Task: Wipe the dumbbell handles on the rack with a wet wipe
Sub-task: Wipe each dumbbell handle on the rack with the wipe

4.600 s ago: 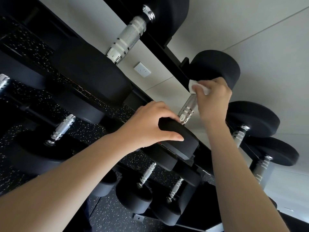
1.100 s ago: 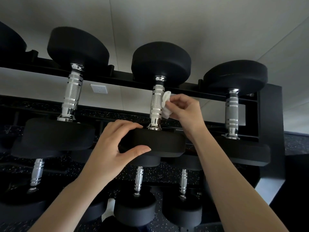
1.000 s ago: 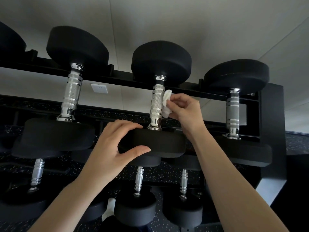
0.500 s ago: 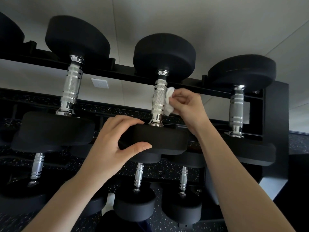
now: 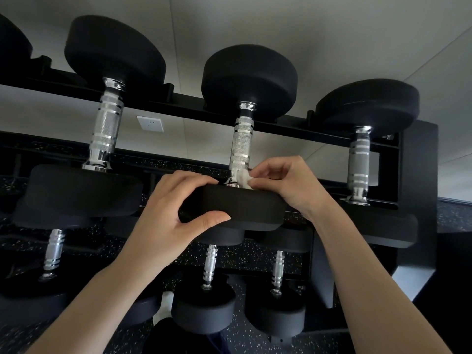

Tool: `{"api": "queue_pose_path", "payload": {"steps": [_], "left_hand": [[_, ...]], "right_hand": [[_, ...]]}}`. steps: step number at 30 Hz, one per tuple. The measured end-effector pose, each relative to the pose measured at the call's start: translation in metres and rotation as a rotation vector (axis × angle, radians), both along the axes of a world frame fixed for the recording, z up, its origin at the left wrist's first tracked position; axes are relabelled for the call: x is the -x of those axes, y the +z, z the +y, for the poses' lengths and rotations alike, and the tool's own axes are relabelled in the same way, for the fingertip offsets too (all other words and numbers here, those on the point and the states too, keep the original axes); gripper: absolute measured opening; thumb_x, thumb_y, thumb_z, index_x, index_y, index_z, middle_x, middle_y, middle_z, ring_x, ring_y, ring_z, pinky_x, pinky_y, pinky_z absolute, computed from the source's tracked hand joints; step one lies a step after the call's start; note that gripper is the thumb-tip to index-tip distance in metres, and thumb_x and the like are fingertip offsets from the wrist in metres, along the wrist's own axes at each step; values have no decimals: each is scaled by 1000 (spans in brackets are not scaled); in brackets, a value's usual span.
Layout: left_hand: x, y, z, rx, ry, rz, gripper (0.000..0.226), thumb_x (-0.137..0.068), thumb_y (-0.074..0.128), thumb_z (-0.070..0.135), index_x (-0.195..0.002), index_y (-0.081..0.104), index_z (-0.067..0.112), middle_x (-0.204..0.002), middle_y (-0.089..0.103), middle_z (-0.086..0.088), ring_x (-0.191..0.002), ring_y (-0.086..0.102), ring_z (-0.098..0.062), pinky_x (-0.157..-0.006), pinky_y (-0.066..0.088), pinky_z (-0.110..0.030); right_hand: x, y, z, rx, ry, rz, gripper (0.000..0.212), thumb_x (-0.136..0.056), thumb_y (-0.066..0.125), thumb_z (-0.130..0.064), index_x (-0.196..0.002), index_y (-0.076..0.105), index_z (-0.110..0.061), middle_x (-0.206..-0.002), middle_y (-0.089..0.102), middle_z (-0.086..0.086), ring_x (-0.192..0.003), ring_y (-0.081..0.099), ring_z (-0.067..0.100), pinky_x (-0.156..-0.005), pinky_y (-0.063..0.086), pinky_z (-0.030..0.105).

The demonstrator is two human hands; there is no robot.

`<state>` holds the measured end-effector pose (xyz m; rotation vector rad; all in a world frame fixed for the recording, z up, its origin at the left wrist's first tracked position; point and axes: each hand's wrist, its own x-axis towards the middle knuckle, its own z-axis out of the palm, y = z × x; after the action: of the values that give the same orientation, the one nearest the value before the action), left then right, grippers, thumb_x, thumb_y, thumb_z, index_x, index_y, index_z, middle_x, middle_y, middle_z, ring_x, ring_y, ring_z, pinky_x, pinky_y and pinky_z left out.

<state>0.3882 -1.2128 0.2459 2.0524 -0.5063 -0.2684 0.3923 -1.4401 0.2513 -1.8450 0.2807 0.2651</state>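
A black dumbbell with a knurled chrome handle (image 5: 241,144) lies on the top tier of the black rack (image 5: 419,180), in the middle of the view. My left hand (image 5: 168,215) grips the near head (image 5: 245,208) of that dumbbell, thumb below and fingers on top. My right hand (image 5: 288,182) pinches a white wet wipe (image 5: 244,178) against the bottom end of the handle, just above the near head. Most of the wipe is hidden by my fingers.
More dumbbells sit on the top tier to the left (image 5: 106,129) and right (image 5: 360,159). Smaller ones (image 5: 209,267) lie on the lower tier. A white wall socket (image 5: 150,123) shows behind the rack. Speckled black flooring lies below.
My right hand has slid the wipe down the handle from its middle to its lower end by the near head. My left hand has kept its grip on the head.
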Motion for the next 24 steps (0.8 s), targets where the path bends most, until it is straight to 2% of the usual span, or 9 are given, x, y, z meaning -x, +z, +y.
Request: {"api": "queue_pose_path", "payload": {"steps": [2,4,7,10,12,14,16,17,24], "left_hand": [[0,0,0,-1,0,5,47,-71,58,62,-112,58,38,-112,51,24,-114,46,-7,-93,30,-8],[0,0,0,-2,1,9,48,-71,57,62,-112,58,38,-112,50,24,-113,45,-5,-93,31,-8],[-1,0,0,9,4,3,49,-71,56,63,-113,57,38,-113,50,25,-112,44,0,-93,33,-13],[0,-2,0,31,11,6,50,-71,57,63,-113,58,36,-113,48,27,-111,42,2,-90,46,-31],[0,-2,0,40,15,11,52,-71,57,63,-114,59,34,-114,47,27,-111,41,2,-87,49,-35],[-1,-2,0,30,11,-8,54,-71,56,65,-114,59,33,-114,47,26,-112,41,2,-92,42,-26],[-1,-3,0,8,9,-28,55,-71,54,66,-115,59,33,-113,48,26,-113,42,1,-93,33,-15],[-1,-3,0,0,8,-30,55,-72,54,67,-115,59,33,-113,49,25,-113,42,1,-93,32,-14],[1,-5,-1,30,22,-27,53,-73,54,67,-114,58,32,-110,49,22,-111,43,-3,-96,39,-37]], "right_hand": [[1,1,3,17,-6,-11,9,-72,77,-6,-73,72,-12,-76,69,16,-69,60,19,-67,48,21],[0,3,5,27,-8,-7,8,-71,78,-7,-75,71,-11,-77,68,18,-70,58,19,-67,48,21],[-4,8,8,67,19,3,9,-70,79,-8,-74,71,-12,-67,66,5,-66,56,17,-63,46,18],[-10,13,13,174,65,11,12,-69,81,-13,-70,72,-20,-63,66,-4,-63,56,14,-63,46,23],[-12,16,17,260,76,5,13,-68,82,-17,-69,71,-24,-61,65,-8,-60,56,5,-63,44,17],[-12,20,21,362,84,-11,11,-69,82,-18,-70,72,-23,-61,65,-9,-57,55,-3,-60,41,7],[-13,25,24,435,89,-32,9,-70,81,-19,-72,73,-23,-64,65,-8,-60,56,-2,-59,42,5],[-14,27,26,461,96,-41,9,-71,81,-20,-72,73,-23,-65,66,-7,-61,57,-1,-58,43,5],[-30,31,37,670,268,-110,6,-74,78,-20,-79,75,-20,-78,60,-11,-68,53,-1,-60,40,5]]}}
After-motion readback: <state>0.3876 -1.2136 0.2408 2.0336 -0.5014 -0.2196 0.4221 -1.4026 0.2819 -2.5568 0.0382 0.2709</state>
